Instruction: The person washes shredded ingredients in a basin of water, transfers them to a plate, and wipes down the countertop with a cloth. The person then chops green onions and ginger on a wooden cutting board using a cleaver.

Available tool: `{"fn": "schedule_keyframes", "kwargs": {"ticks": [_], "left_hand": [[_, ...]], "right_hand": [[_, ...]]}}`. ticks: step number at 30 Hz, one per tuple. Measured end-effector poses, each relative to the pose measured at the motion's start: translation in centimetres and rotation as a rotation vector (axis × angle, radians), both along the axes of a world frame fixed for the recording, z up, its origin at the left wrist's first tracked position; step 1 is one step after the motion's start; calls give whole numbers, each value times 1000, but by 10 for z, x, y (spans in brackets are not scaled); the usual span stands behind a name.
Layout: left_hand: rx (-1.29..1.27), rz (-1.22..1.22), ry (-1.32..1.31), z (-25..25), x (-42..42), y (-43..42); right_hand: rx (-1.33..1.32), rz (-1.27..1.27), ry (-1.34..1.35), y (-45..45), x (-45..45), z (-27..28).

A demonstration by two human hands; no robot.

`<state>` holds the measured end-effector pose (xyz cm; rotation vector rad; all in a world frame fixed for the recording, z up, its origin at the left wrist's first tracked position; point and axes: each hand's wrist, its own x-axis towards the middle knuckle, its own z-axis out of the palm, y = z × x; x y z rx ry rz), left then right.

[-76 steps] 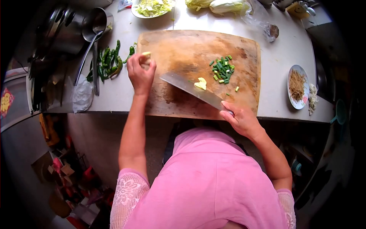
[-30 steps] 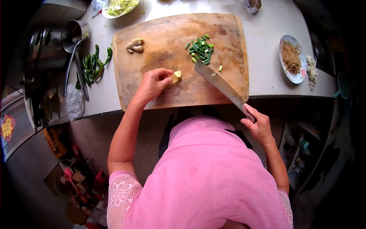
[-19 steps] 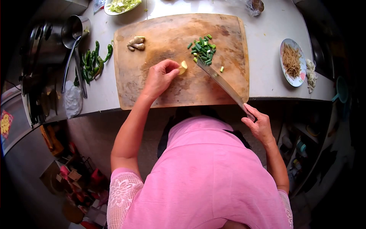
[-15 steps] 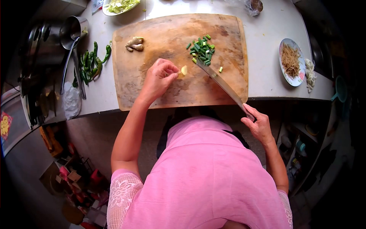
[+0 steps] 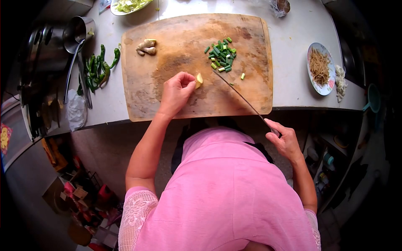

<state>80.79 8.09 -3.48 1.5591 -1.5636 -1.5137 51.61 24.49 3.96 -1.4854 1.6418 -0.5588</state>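
Pinched in my left hand (image 5: 179,93) is a small pale-yellow piece of ginger (image 5: 199,79), over the middle of the wooden cutting board (image 5: 167,33). My right hand (image 5: 284,140) grips the handle of a long knife (image 5: 243,97) near the board's front right edge. The blade points up and left, its edge-on side towards me, with the tip just below a pile of chopped green onion (image 5: 222,55). One cut bit (image 5: 243,76) lies apart from the pile. At the board's upper left rests a knobbly ginger root (image 5: 146,47) with a cut face.
Left of the board lie green chili peppers (image 5: 99,69), a metal ladle (image 5: 79,35) and a crumpled plastic bag (image 5: 76,111). A plate of brown shreds (image 5: 320,69) stands on the right beside a white cloth (image 5: 340,83). Shredded cabbage fills a dish (image 5: 130,6) at the back.
The knife has rolled from showing its flat side to nearly edge-on. My left hand has shifted slightly down and right, and the ginger piece has turned more upright.
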Motion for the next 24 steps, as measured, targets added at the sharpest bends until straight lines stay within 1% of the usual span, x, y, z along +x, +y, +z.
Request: {"fn": "schedule_keyframes", "kwargs": {"ticks": [1, 2, 3, 4, 6, 10, 12, 13, 14, 16, 18, 20, 22, 24], "left_hand": [[2, 0, 1, 0, -1, 1], [-113, -14, -74, 1, -3, 2], [-228, -29, -149, 1, -4, 2], [-228, -29, -148, 0, -4, 3], [-507, -74, -301, -2, -4, 3], [-475, -66, -316, 7, 3, 9], [-321, 94, -175, 13, 12, 9], [-217, 187, -57, 11, 15, 10], [-216, 189, -58, 12, 14, 9], [-79, 279, 226, 14, 6, 8], [-202, 219, 10, -3, -7, 9], [-629, 126, -374, -9, -17, 9], [-620, 162, -413, -6, -22, 10], [-673, 67, -529, 0, -20, 10]], "right_hand": [[189, -35, -80, -2, 1, 6], [378, -72, -160, -5, 2, 14], [408, -106, -250, -11, 10, 23], [408, -106, -249, -14, 14, 27], [463, -95, -245, -21, 19, 31], [473, -79, -215, -25, 22, 31], [485, -76, -193, -24, 21, 28], [486, -73, -194, -24, 22, 27], [470, -78, -210, -24, 23, 27], [453, -79, -225, -24, 22, 26], [663, -124, -314, -22, 16, 23], [682, -145, -349, -16, 10, 15], [703, -172, -384, -12, 4, 15], [669, -202, -379, -9, 1, 21]]}}
